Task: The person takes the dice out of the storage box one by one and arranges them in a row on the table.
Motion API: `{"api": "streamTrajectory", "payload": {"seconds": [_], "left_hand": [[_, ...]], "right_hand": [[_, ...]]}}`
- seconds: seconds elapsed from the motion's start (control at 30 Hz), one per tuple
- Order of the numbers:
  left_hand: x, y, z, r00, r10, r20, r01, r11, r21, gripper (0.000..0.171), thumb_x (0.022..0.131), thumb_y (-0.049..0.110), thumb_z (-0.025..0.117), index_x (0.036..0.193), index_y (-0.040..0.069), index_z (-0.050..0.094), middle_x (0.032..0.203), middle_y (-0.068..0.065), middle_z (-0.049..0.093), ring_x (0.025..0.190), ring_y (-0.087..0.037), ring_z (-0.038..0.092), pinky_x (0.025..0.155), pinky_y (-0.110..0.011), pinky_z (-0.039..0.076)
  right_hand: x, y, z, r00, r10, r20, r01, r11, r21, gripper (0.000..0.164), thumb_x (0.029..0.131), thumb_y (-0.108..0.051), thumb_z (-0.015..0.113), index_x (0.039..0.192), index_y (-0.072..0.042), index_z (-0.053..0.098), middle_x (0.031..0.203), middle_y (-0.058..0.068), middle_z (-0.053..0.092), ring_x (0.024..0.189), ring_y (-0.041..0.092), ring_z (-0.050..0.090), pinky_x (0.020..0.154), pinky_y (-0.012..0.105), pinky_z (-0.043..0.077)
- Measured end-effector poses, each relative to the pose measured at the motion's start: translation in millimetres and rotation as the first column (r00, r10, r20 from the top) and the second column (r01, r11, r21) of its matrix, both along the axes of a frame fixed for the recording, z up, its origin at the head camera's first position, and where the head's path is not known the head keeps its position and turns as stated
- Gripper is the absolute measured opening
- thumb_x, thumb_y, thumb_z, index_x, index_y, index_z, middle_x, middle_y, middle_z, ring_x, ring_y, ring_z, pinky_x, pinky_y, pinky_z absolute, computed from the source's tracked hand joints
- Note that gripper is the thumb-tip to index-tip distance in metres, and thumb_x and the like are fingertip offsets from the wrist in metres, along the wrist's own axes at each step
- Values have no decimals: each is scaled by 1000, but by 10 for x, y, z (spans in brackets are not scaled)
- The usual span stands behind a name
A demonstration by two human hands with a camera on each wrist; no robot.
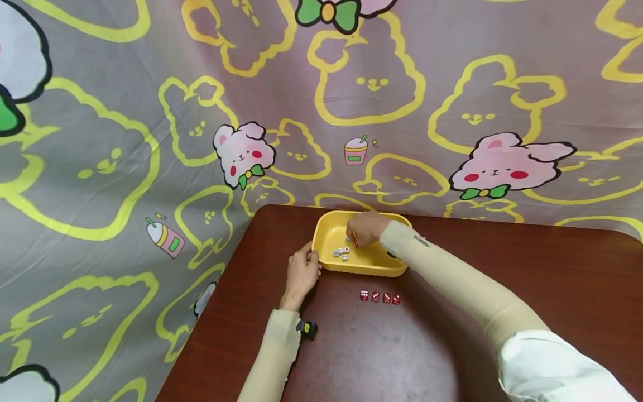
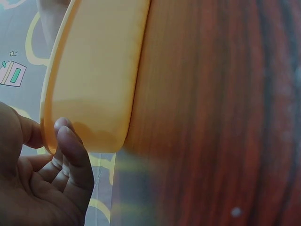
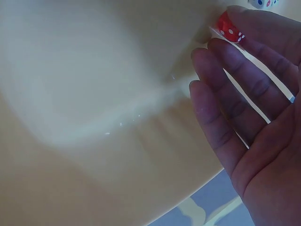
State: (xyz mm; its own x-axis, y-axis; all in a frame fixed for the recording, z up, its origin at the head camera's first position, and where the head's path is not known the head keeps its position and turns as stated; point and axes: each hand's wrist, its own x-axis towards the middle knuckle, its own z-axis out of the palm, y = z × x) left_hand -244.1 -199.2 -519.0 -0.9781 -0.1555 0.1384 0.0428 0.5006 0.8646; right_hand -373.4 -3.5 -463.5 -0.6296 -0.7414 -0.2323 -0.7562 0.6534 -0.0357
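My left hand (image 1: 303, 272) grips the left front corner of a yellow plastic tray (image 1: 361, 269); in the left wrist view, my left hand (image 2: 44, 174) has its thumb and fingers on either side of the rim. Inside the tray, my right hand (image 1: 369, 228) pinches a red die (image 3: 229, 28) with white pips between thumb and finger, the other fingers loosely extended. Several white dice (image 1: 344, 257) lie on the tray's floor to the left of my right hand. One white die (image 3: 263, 4) shows at the top edge of the right wrist view.
In front of the tray, several red dice (image 1: 380, 297) stand in a row on the dark brown table (image 1: 382, 352). A patterned grey cloth (image 1: 291, 100) hangs behind the table and along its left side. My left wrist wears a small black device (image 1: 307, 329).
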Motion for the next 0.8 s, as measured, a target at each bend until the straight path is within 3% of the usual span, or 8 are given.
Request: {"api": "streamTrajectory", "payload": {"seconds": [0.33, 0.8], "left_hand": [[-1, 8, 8, 1000, 3, -4, -3, 1000, -22, 41, 99, 17, 46, 139, 10, 53, 68, -8, 68, 49, -13, 59, 45, -29, 52], [-4, 12, -12, 1000, 12, 0, -12, 1000, -25, 40, 99, 17, 46, 138, 11, 54, 69, -7, 69, 49, -13, 59, 45, -30, 52]], "right_hand": [[-18, -15, -13, 1000, 22, 20, -22, 1000, 1, 6, 75, -19, 74, 78, -24, 72, 82, -6, 67, 71, 14, 52, 61, 27, 43], [38, 17, -42, 1000, 23, -9, -24, 997, -71, 13, 73, -10, 69, 73, -22, 71, 71, -9, 63, 64, 12, 50, 59, 26, 41]]}}
